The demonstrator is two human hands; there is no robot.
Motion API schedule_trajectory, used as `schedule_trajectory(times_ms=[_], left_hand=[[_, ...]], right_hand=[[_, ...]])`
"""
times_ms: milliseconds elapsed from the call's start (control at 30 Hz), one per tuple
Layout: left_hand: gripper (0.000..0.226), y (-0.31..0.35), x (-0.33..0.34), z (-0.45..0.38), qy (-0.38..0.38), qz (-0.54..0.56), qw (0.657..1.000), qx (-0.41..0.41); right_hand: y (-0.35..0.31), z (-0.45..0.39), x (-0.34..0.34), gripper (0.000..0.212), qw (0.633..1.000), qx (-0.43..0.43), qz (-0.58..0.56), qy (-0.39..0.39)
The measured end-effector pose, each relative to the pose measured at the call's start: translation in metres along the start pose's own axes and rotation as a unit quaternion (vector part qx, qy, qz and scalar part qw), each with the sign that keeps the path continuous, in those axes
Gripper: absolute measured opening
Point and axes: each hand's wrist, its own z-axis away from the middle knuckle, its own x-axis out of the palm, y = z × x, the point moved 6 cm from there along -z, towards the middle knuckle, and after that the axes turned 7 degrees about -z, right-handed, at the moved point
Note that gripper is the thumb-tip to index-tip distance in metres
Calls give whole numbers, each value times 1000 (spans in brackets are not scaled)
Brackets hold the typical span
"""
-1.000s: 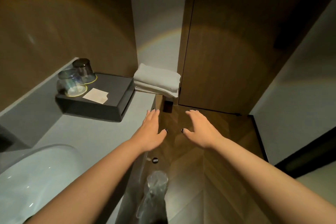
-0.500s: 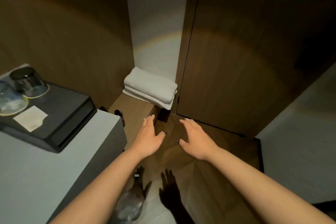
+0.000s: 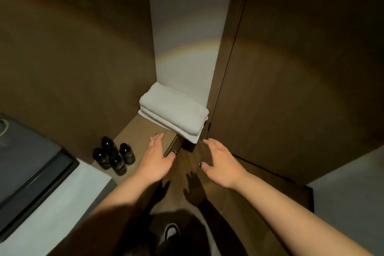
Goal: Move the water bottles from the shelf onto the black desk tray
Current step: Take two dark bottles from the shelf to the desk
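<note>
Several dark water bottles [image 3: 114,156] stand upright in a tight cluster on a low brown shelf [image 3: 143,133], close to the wall and just past the grey counter's end. The black desk tray [image 3: 33,164] sits on that counter at the left edge of the view. My left hand [image 3: 155,158] hovers palm down over the shelf's front corner, to the right of the bottles and apart from them, fingers spread and holding nothing. My right hand [image 3: 220,162] is held out over the floor, also spread and holding nothing.
A stack of folded white towels [image 3: 174,116] lies at the back of the shelf, overhanging its right edge. A brown door [image 3: 301,79] stands to the right, a brown wall to the left. The pale grey counter [image 3: 68,195] runs along the lower left. A shoe [image 3: 171,233] shows below.
The view has swung right and down: the tray slid to the left edge, its glasses left the frame, and the bottles came into sight. Both hands stay spread in front.
</note>
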Motion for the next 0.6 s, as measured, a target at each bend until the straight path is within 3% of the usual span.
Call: schedule_trajectory(times_ms=[200, 333, 467, 600], left_hand=[[77, -7, -13, -89, 7, 28, 998, -62], [101, -17, -20, -135, 27, -18, 996, -83], [83, -18, -33, -173, 37, -4, 993, -113], [86, -41, -42, -212, 63, 15, 985, -159]], right_hand=[[-8, -101, -26, 68, 1000, -17, 9, -20], [-5, -149, -35, 69, 1000, -21, -17, -16], [-1, -203, -46, 68, 999, -31, -2, -39], [-4, -264, -50, 65, 994, -58, -7, -89]])
